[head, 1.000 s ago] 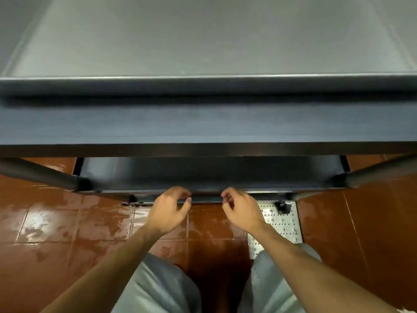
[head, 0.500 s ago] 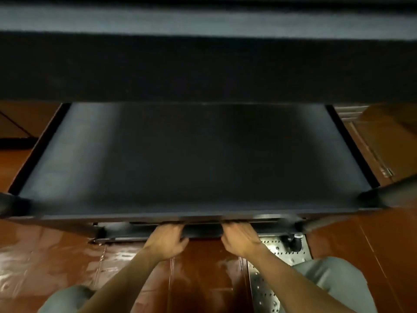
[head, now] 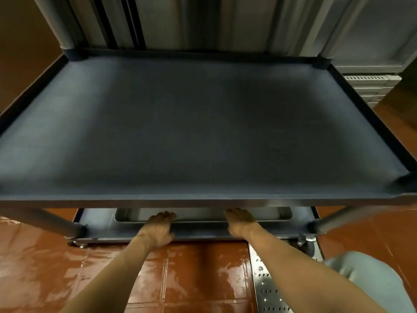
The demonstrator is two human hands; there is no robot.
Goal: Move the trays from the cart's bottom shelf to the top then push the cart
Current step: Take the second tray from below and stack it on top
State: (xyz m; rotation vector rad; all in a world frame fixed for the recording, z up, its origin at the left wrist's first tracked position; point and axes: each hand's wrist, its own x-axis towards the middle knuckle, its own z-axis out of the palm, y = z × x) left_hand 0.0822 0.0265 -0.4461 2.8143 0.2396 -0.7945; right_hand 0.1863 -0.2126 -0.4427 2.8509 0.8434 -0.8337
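Reaching under the cart's middle shelf (head: 203,132) for a steel tray (head: 203,215) on the bottom shelf (head: 99,220). Left hand (head: 159,230) and right hand (head: 240,222) at its near rim, fingers hidden; grip cannot be told. Next, probably: clasp rim, slide tray out, lift to top.

We look down on a dark slate-grey flat cart shelf (head: 203,123) edged by a near-black raised rim (head: 370,114), and below it a silvery stainless-steel rectangular tray (head: 203,216) sits on a blue-grey lower shelf (head: 97,224). The glossy reddish-brown floor tiles (head: 203,272) carry thin dark grout lines and pale white glare, beside a shiny steel drain plate (head: 268,290) dotted with rows of small dark holes. Our pale grey trouser knee (head: 370,281) shows at right.
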